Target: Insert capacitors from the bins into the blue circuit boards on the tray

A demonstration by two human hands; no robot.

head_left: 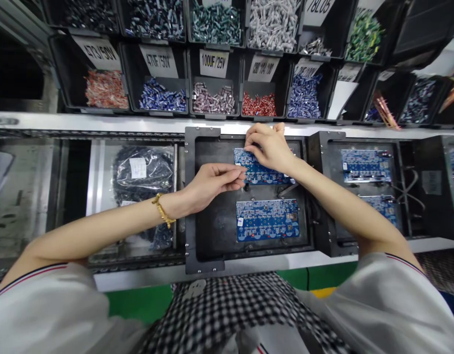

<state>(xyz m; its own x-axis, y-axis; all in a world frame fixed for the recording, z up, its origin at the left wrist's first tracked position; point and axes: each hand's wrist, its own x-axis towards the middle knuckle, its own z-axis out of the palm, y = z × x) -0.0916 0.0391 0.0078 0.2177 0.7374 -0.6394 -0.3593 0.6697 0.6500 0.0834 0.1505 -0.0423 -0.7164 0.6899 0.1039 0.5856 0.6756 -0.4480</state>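
Two blue circuit boards lie one above the other in a black tray (214, 236). My left hand (215, 184) is at the left edge of the upper board (264, 176), fingertips pressed together; anything between them is too small to make out. Over the same board's upper left part, my right hand (267, 145) bends down with thumb and fingers closed, and what they may hold is hidden. The lower board (267, 220) carries a small white label and tiny red parts, and neither hand touches it.
Black bins of small parts line the back, among them red parts (259, 104) and blue parts (162, 96). Another tray with boards (366, 165) stands at the right. A plastic bag of black parts (143, 172) lies at the left. A metal rail (138, 122) runs below the bins.
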